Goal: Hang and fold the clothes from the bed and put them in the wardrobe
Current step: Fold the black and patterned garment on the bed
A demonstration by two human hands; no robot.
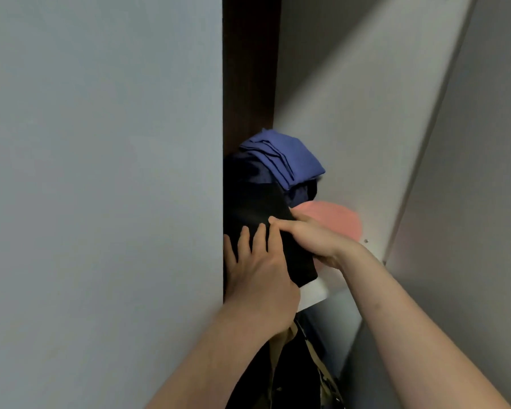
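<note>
left hand (258,268): fingers spread flat, pressing on the folded black garment (273,231)
right hand (309,236): thumb on top, gripping the garment's right edge
garment: on the wardrobe shelf (314,293), front corner at the lip
gap: pretty tight, pale door (101,172) hard on the left, white panel (366,113) right
behind: pink item (335,218), then blue folded clothes (283,156) stacked on darker ones
</note>
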